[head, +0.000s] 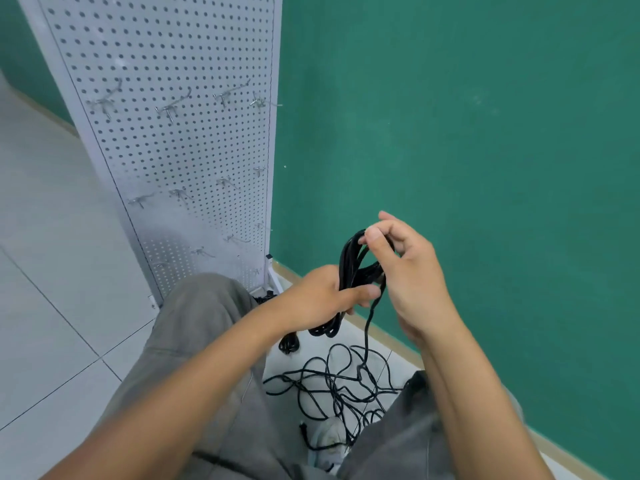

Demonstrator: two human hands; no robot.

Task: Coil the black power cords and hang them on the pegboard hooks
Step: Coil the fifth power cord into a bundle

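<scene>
Left hand (320, 296) wrapped round half-done coil (349, 268) of black cord, low in front of green wall (467, 133). Right hand (403, 268) pinching top loop, so both hands clamped on same bundle. Loose tail drops to tangle of cords (341, 382) on floor (52, 271), partly hidden behind knees. Pegboard (180, 143) hooks (171, 109) bare, lowest ones blurry.

Head-worn view, forward and down

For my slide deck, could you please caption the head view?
Both hands wind a black cord into a coil beside the pegboard, tangled cords lying below.
</scene>
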